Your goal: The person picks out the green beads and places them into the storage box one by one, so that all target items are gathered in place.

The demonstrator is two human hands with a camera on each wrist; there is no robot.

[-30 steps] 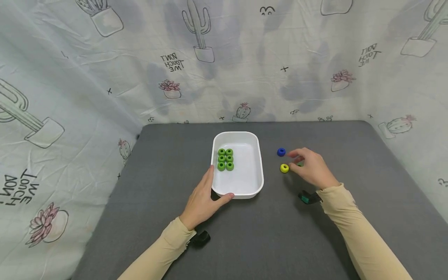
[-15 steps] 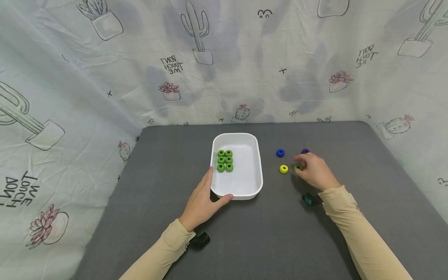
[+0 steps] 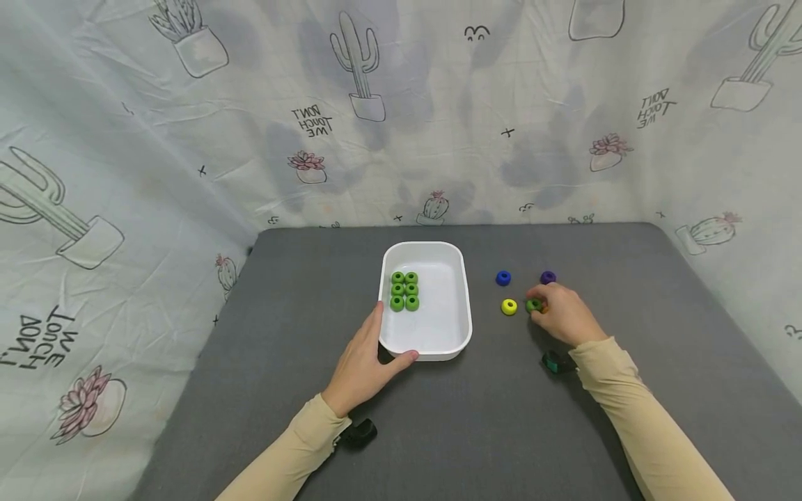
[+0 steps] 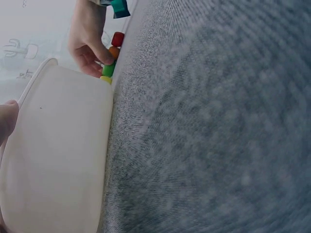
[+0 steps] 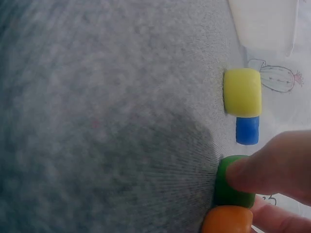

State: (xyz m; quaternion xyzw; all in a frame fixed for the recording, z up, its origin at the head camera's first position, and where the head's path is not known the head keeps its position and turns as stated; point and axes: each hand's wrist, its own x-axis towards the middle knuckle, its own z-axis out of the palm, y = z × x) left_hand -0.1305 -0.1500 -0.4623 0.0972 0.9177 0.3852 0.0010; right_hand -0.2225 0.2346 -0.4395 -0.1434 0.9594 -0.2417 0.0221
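Observation:
My left hand (image 3: 360, 372) lies at the near-left corner of a white tray (image 3: 441, 339), fingers straight along its left side and thumb on the near rim. Inside the tray, several green beads (image 3: 397, 289) stand in two columns against the left side. To the right of the tray, my right hand (image 3: 567, 313) pinches a loose green bead (image 5: 226, 187) between thumb and fingers, low at the tabletop. An orange bead (image 5: 227, 221) sits right beside it, and a red bead (image 4: 117, 39) shows past that in the left wrist view.
Between tray and right hand lie a blue bead (image 3: 503, 278) and a yellow bead (image 3: 509, 307). A purple bead (image 3: 548, 277) is just beyond the right hand. The grey table (image 3: 313, 292) ends at a cactus-print cloth (image 3: 401, 139) behind.
My right hand has moved a little right, away from the blue and yellow beads, and its thumb and fingers have come together on the green bead. The left hand has stayed on the tray.

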